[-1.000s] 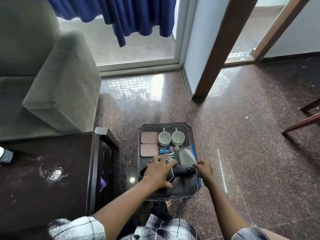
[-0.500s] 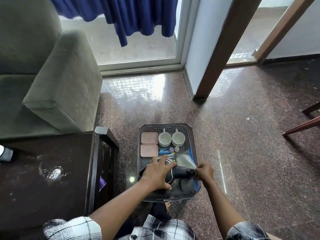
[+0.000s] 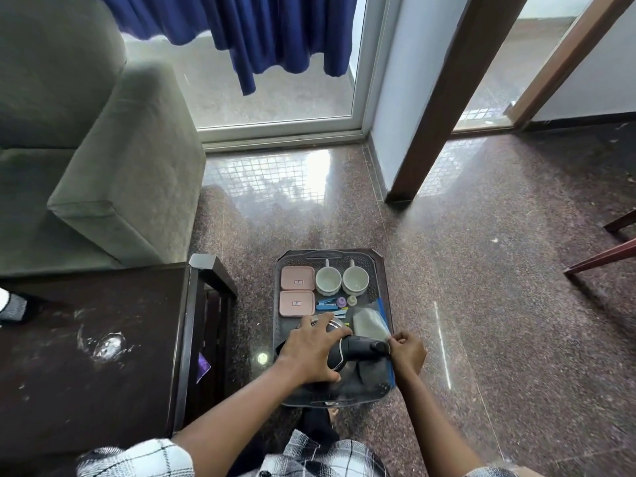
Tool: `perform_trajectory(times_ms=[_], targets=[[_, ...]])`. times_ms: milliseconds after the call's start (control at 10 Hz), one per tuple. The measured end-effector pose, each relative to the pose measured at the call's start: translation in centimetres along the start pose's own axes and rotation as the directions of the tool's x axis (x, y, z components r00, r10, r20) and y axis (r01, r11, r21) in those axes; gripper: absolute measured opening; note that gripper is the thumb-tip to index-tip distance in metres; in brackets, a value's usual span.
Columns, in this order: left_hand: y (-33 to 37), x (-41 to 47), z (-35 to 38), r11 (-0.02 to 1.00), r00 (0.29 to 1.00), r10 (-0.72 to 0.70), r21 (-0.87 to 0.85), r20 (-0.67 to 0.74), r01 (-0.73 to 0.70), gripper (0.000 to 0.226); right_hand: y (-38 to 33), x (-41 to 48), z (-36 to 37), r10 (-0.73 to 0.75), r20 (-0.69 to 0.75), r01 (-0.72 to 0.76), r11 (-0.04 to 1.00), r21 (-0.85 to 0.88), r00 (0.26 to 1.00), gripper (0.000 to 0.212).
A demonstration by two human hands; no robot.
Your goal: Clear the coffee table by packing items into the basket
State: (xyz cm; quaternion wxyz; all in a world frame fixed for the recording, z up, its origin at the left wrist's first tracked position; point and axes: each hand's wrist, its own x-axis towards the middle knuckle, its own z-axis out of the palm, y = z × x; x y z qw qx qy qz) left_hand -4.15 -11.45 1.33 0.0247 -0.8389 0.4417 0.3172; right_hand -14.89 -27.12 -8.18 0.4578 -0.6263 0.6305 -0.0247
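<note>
Basket point(image 3: 378, 270) sat on the stone floor just right of the coffee table point(image 3: 86, 339), already well filled. Far end, about 12 o'clock: two pink lidded boxes point(image 3: 297, 291) stacked toward 11, two white cups point(image 3: 341, 281) side by side toward 1. Mid-basket: blue stapler point(image 3: 325, 304) and two small caps, too small to identify further. Near half taken up by a black kettle point(image 3: 347, 349), handle pointing to 3 o'clock.

Left hand point(image 3: 311, 351) spread flat over the kettle lid, fingers apart and curled down its sides, pressing rather than lifting. Right hand point(image 3: 406, 351) at the basket's 3 o'clock edge, thumb and forefinger pinched together on the corner of a clear plastic bag point(image 3: 370, 325) beside the handle tip.

Judged step: settling kettle and tucking bag alongside. Best done by keeping the lid palm steady so the kettle cannot roll into the cups, drawing the bag clear of the handle before release, and laying it flat along the right wall. Risk judged: bag trapped under kettle, tilting it.

Against the frame half a second back: right hand shifted slightly outward toward 3 o'clock and raised, pinch more distinct, bag corner drawn up. Left hand kept its place on the lid. Boxes, cups, stapler unmoved. Table top bare in both but for smudges and an unclear object at the left frame edge.
</note>
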Motion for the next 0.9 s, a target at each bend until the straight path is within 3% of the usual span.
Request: perform_trajectory(times_ms=[100, 300, 500, 700, 800, 900], targets=[[0.0, 0.0, 0.0, 1.0, 1.0, -0.001, 0.0, 0.003, 0.001, 0.082, 0.6, 0.0, 0.0, 0.059, 0.022, -0.059, 0.998, -0.019, 0.998, 0.022], [0.3, 0.3, 0.2, 1.0, 1.0, -0.009, 0.022, -0.009, 0.009, 0.083, 1.2, 0.8, -0.3, 0.118, 0.125, -0.114, 0.993, -0.042, 0.985, 0.026], [0.2, 0.3, 0.6, 1.0, 1.0, -0.007, 0.018, -0.022, 0.007, 0.086, -2.4, -0.5, -1.4, 0.064, 0.072, -0.068, 0.996, 0.056, 0.995, 0.011], [-0.6, -0.2, 1.1, 1.0, 0.999, 0.018, 0.021, -0.046, -0.017, 0.095, -6.8, -4.0, 0.1, -0.282, 0.074, 0.285, 0.958, -0.033, 0.956, 0.012], [-1.9, -1.4, 0.9, 0.989, 0.999, 0.023, -0.144, -0.039, -0.028, 0.085, -7.6, -5.6, 1.9, -0.431, 0.14, 0.449, 0.883, -0.137, 0.891, 0.015], [-4.3, -2.8, 1.1, 0.929, 0.992, -0.041, -0.369, -0.121, -0.006, 0.065, -8.4, -7.4, 3.4, -0.534, 0.204, 0.57, 0.788, -0.231, 0.821, 0.014]])
